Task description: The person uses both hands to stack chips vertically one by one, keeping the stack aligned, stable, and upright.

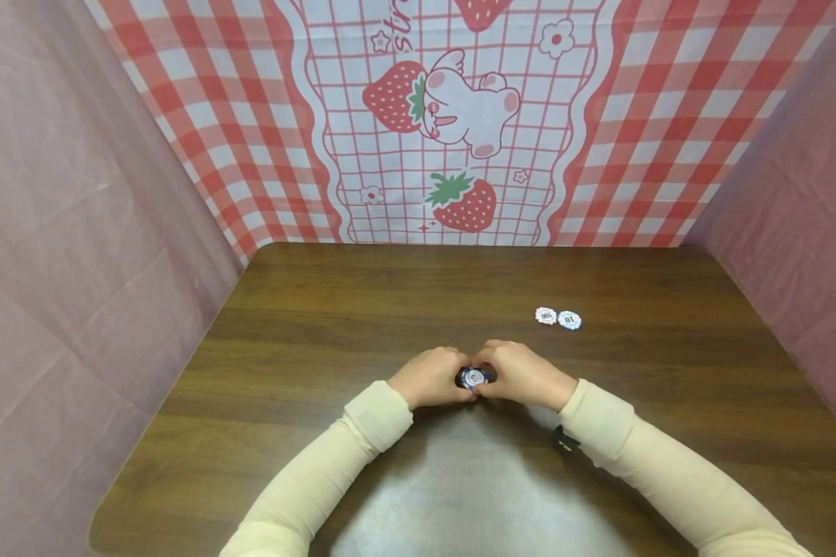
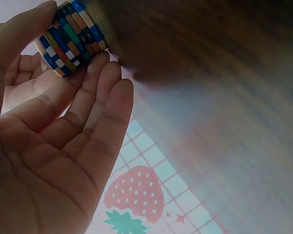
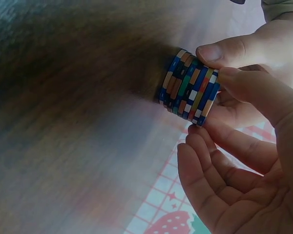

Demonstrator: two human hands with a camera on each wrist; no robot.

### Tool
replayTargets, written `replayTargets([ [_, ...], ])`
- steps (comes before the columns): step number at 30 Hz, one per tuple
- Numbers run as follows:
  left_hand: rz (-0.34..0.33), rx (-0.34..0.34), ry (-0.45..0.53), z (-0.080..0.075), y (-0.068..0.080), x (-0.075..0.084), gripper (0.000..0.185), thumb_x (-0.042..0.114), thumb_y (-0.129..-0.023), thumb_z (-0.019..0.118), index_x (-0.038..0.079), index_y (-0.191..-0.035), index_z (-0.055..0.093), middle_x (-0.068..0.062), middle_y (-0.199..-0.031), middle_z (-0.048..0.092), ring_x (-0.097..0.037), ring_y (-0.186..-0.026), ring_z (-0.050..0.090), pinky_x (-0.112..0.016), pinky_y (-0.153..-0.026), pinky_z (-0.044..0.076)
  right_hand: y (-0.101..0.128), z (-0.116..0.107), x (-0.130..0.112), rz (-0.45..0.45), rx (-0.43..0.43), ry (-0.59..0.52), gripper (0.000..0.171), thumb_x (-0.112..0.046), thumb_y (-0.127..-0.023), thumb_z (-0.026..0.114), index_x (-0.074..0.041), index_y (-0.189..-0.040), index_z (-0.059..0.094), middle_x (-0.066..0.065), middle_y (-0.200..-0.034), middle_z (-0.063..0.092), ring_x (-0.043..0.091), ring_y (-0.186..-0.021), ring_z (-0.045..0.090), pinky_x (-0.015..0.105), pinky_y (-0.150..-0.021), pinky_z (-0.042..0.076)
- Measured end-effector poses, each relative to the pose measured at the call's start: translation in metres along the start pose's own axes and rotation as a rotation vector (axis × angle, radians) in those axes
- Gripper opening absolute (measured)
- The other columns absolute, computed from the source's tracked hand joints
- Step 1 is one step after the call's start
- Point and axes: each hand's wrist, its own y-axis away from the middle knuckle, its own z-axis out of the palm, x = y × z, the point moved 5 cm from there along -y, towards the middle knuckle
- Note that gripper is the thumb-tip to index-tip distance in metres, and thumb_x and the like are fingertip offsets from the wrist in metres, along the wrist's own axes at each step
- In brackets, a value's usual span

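Holding the chip stack (image 1: 473,377) together, left hand (image 1: 428,377) and right hand (image 1: 522,375) squeeze it — two chips (image 1: 558,318) beside the stack look left to add.

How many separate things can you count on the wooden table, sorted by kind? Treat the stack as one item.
Stack of poker chips, held between the left hand and the right hand: 1
Loose poker chips lying flat: 2, one with red edge marks and one with blue edge marks
Total: 3
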Motion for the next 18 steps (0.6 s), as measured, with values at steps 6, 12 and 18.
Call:
replayTargets([
  [6, 0.0, 0.005, 0.0, 0.0, -0.001, 0.0, 0.034, 0.038, -0.08, 0.077, 0.016, -0.104, 0.069, 0.002, -0.095, 0.071, -0.013, -0.086, 0.064, -0.03, -0.077, 0.052, 0.0, 0.0, 0.002, -0.001, 0.0, -0.008, 0.029, -0.023, -0.074, 0.08, -0.008, -0.098, 0.074, -0.001, -0.087, 0.066, 0.009, -0.077, 0.059, 0.029, -0.07, 0.05],
  [12, -0.006, -0.002, 0.004, 0.0, -0.001, 0.0, 0.033, 0.039, -0.08, 0.077, 0.016, -0.103, 0.07, 0.003, -0.094, 0.07, -0.012, -0.085, 0.063, -0.029, -0.076, 0.052, 0.002, -0.002, 0.004, 0.018, 0.003, -0.026, 0.028, -0.022, -0.076, 0.08, -0.008, -0.099, 0.074, 0.0, -0.089, 0.067, 0.01, -0.078, 0.06, 0.028, -0.07, 0.05],
  [18, -0.023, -0.023, 0.015, 0.002, -0.001, -0.001, 0.035, 0.04, -0.08, 0.077, 0.015, -0.104, 0.071, 0.004, -0.094, 0.07, -0.011, -0.085, 0.062, -0.027, -0.076, 0.051, 0.004, -0.009, 0.011, 0.063, 0.017, -0.017, 0.03, -0.024, -0.078, 0.08, -0.005, -0.101, 0.073, 0.004, -0.092, 0.068, 0.016, -0.079, 0.064, 0.029, -0.07, 0.052],
])
